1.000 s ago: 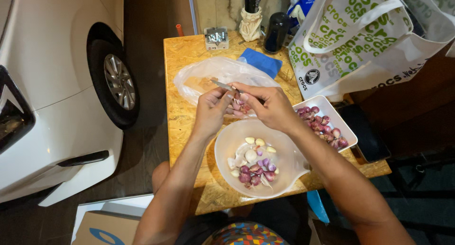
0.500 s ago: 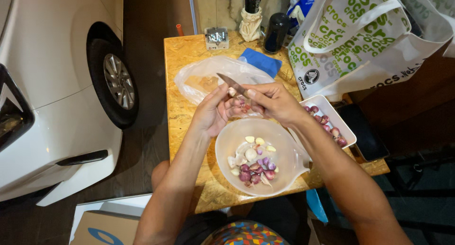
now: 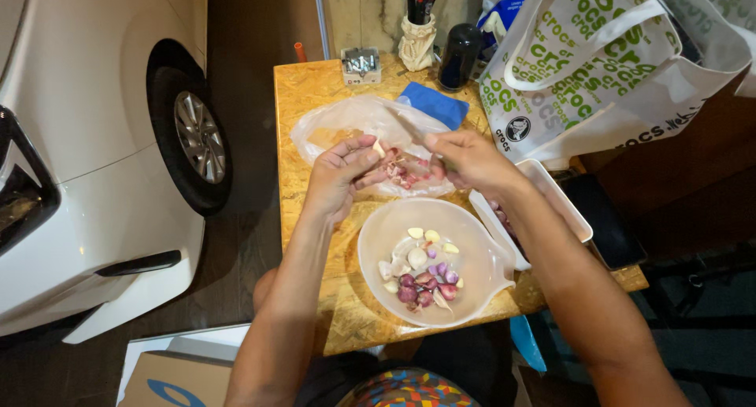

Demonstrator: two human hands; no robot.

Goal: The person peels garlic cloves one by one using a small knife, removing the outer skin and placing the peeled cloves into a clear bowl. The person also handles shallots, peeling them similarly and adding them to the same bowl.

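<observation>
My left hand (image 3: pixel 340 173) pinches a small pale clove (image 3: pixel 379 148) between thumb and fingertips. My right hand (image 3: pixel 471 159) is closed on a small knife, whose blade is a blur pointing up and left. Both hands hover over a clear plastic bag (image 3: pixel 346 123) spread on the wooden table (image 3: pixel 303 100), with pink peels (image 3: pixel 403 173) lying on it between the hands. Just below the hands stands a translucent white bowl (image 3: pixel 374 253) holding peeled garlic cloves and purple shallots (image 3: pixel 425 285).
A white rectangular tray (image 3: pixel 561 198) sits under my right forearm. A blue cloth (image 3: pixel 435 104), black cup (image 3: pixel 461 56), utensil holder (image 3: pixel 417 40) and small box (image 3: pixel 361 64) line the far edge. A printed tote bag (image 3: pixel 598 68) stands right. A white car (image 3: pixel 87 139) is left.
The hands have drawn slightly apart. The knife blade, clearly seen pointing up-left half a second ago, is now blurred. My left hand now shows the pale clove at its fingertips.
</observation>
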